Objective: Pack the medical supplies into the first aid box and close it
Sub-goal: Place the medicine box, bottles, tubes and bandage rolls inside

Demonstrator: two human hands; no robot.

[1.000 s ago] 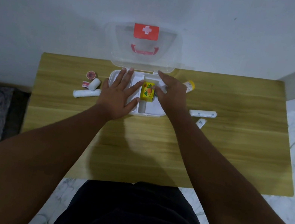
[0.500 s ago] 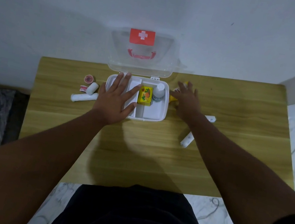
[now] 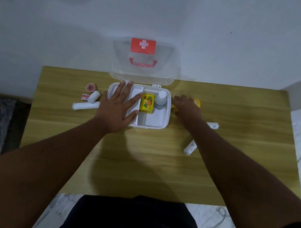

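Spread flat with fingers apart, the left hand (image 3: 118,108) presses palm-down on the left part of the white plastic first aid box (image 3: 161,120), gripping nothing. That box sits at the back of the light wooden tabletop (image 3: 156,165), and its clear lid with a red cross label and red handle (image 3: 145,60) stands upright behind it. Inside, a small yellow carton with an orange picture (image 3: 147,103) lies in a middle compartment, touching a white bottle with a white cap (image 3: 161,100) on its right. The right hand (image 3: 187,109) rests just right of the box, palm down over a yellow-capped item (image 3: 197,102); whether its fingers have closed on that item cannot be told. Near the right forearm lie two white rolled bandages (image 3: 190,147), (image 3: 213,125). Left of the box lie two more white bandage rolls (image 3: 84,106), (image 3: 94,97) beside two small tape rolls with red print (image 3: 90,87), (image 3: 84,96).
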